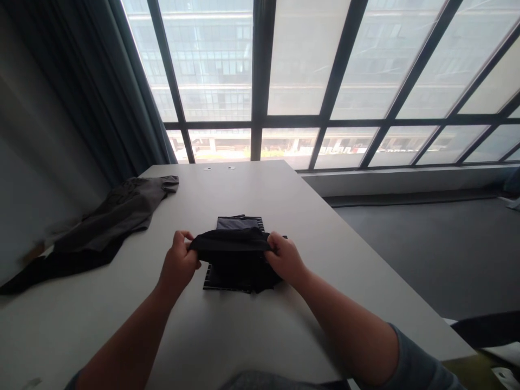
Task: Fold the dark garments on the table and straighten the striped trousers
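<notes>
A black garment [233,246] is stretched between my two hands over the middle of the table. My left hand [182,257] pinches its left corner, and my right hand [284,257] grips the right one. Its lower part hangs down or rests on a folded striped garment [260,222] beneath it; I cannot tell which. The striped one, dark with white lines, shows at the back and at the lower left, along with a grey-blue patch [233,223]. The exact kind of the black garment is hidden by its folds.
On the white table [195,200], dark grey and black clothes [117,214] lie spread along the left side. Two small round fittings [231,168] sit near the far edge. A dark curtain [109,81] hangs at the left. Beyond the table's right edge is grey floor [406,244].
</notes>
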The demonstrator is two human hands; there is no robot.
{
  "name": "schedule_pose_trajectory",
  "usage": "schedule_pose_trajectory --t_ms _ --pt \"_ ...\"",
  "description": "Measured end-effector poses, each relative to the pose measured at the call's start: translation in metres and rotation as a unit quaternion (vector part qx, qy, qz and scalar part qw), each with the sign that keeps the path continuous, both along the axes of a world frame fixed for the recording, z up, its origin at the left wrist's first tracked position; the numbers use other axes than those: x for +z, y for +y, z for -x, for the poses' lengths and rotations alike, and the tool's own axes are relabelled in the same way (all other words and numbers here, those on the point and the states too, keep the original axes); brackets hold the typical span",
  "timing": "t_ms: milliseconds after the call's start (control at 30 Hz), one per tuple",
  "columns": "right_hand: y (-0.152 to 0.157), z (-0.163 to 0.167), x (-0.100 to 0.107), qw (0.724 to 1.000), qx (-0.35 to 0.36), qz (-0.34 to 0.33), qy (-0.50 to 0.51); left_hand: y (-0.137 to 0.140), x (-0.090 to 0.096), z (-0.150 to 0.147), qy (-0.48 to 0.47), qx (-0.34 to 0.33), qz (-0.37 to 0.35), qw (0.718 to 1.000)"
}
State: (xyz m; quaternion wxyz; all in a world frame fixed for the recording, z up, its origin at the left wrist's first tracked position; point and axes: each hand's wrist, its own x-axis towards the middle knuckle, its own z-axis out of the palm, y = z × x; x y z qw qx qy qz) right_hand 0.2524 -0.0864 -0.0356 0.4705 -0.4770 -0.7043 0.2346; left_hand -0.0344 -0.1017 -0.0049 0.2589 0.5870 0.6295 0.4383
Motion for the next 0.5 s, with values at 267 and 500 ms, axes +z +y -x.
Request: schedule_pose_trajectory --t_ms 267,500 --pt "-0.018 0.018 -0.011 0.975 0.185 0.076 0.094 0.004 -0.033 -0.005 0.041 -0.259 -0.101 0.960" --pt "-0.068 0.036 0.006 0.895 0.447 0.013 -0.002 -0.010 -0.034 -0.026 0.114 -0.384 -0.231 0.887"
